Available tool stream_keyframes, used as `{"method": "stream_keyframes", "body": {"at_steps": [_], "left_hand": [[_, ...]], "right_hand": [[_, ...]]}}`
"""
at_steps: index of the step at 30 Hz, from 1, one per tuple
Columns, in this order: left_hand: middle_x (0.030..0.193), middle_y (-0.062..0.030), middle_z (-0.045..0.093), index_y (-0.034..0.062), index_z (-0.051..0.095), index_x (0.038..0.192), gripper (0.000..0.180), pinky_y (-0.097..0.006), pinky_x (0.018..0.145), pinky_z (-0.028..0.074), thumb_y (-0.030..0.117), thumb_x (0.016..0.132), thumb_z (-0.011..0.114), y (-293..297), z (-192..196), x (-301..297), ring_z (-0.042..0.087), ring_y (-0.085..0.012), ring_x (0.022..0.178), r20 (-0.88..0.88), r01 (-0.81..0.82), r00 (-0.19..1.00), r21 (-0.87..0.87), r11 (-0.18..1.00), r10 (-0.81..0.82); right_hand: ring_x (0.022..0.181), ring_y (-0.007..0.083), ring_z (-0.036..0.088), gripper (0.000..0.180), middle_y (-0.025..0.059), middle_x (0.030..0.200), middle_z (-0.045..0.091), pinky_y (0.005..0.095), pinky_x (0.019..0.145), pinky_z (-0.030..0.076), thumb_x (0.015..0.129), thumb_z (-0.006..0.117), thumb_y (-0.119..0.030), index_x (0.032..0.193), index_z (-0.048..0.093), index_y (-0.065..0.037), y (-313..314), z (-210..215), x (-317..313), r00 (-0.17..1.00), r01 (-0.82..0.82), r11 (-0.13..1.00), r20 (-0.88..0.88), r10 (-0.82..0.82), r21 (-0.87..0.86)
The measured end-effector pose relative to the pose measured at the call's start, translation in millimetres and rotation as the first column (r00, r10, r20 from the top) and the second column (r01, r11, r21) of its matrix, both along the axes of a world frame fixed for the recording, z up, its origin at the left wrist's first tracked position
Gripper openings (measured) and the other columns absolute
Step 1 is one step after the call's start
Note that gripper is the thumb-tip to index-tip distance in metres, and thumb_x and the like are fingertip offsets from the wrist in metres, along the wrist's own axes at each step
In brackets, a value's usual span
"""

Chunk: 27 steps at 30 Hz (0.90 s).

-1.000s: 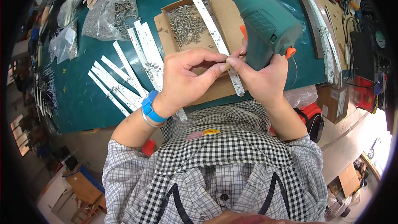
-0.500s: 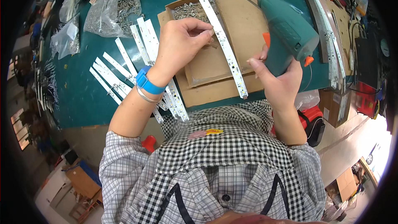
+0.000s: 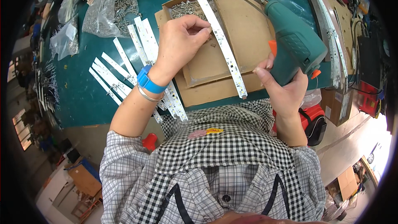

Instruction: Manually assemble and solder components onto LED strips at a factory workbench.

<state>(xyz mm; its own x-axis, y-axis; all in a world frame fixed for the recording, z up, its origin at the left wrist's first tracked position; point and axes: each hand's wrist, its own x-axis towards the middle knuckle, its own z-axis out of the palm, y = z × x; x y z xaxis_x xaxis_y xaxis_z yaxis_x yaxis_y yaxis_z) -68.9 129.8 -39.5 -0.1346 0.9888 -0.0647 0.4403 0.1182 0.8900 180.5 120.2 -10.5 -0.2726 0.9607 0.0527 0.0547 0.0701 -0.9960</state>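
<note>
A long white strip (image 3: 224,45) lies diagonally across a flat cardboard box (image 3: 248,25) on the green table. My left hand (image 3: 180,39), with a blue wristband (image 3: 148,82), rests on the box. Its thumb and forefinger pinch at the strip's left edge; I cannot tell whether something small is between them. My right hand (image 3: 282,89) grips a green power screwdriver (image 3: 296,43) by the handle, with its tip pointing away over the box's far corner. Loose screws (image 3: 186,8) fill the box's far-left compartment.
Several more white strips (image 3: 124,68) lie fanned out on the table (image 3: 83,95) left of the box. Clear bags of screws (image 3: 110,10) sit at the far left. More long strips (image 3: 331,29) and cardboard lie on the right, with a red object (image 3: 313,120) below the table edge.
My right hand let go of the strip and took up the screwdriver, moving right. My left hand went up along the strip toward the screw compartment. The strip now lies flat on the box.
</note>
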Motion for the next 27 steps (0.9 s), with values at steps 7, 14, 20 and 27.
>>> {"method": "stream_keyframes", "body": {"at_steps": [7, 14, 20, 27], "left_hand": [[0.082, -0.0066, 0.074, -0.0019, 0.071, 0.096, 0.011, -0.022, 0.070, 0.056, 0.005, 0.088, 0.069, -5, 1, 7, 0.070, -0.0097, 0.076, -0.061, -0.030, 0.998, 0.083, 0.996, 0.035], [0.079, -0.0059, 0.073, -0.0011, 0.073, 0.094, 0.011, -0.021, 0.066, 0.054, 0.006, 0.087, 0.071, -5, 0, 8, 0.069, -0.0083, 0.072, -0.124, -0.018, 0.992, 0.083, 0.996, 0.028], [0.077, -0.0100, 0.073, 0.0027, 0.075, 0.085, 0.009, -0.026, 0.062, 0.056, 0.006, 0.078, 0.070, -5, 0, 10, 0.071, -0.0162, 0.066, -0.147, -0.028, 0.988, 0.133, 0.991, 0.048], [0.078, -0.0051, 0.073, 0.0007, 0.074, 0.094, 0.011, -0.022, 0.065, 0.054, 0.007, 0.085, 0.071, -7, 4, 13, 0.069, -0.0090, 0.071, -0.202, 0.011, 0.979, 0.206, 0.979, 0.031]], "right_hand": [[0.078, 0.0134, 0.064, 0.037, 0.0046, 0.087, 0.062, 0.0278, 0.072, 0.053, 0.076, 0.071, 0.009, 0.109, 0.057, 0.003, -3, 2, -1, 0.996, 0.052, 0.998, -0.070, -0.054, -0.034], [0.077, 0.0125, 0.063, 0.036, 0.0043, 0.086, 0.062, 0.0269, 0.070, 0.052, 0.076, 0.071, 0.009, 0.108, 0.058, 0.003, -5, 4, 0, 0.997, 0.032, 0.998, -0.073, -0.036, -0.048], [0.077, 0.0135, 0.060, 0.045, 0.0065, 0.092, 0.060, 0.0265, 0.067, 0.051, 0.074, 0.071, 0.012, 0.116, 0.056, 0.005, -10, 9, 8, 0.999, 0.028, 0.991, -0.035, -0.033, -0.134], [0.067, 0.0122, 0.058, 0.059, 0.0110, 0.090, 0.060, 0.0214, 0.053, 0.050, 0.074, 0.070, 0.012, 0.129, 0.049, 0.009, -12, 6, 20, 0.998, 0.059, 0.996, 0.021, -0.058, -0.072]]}}
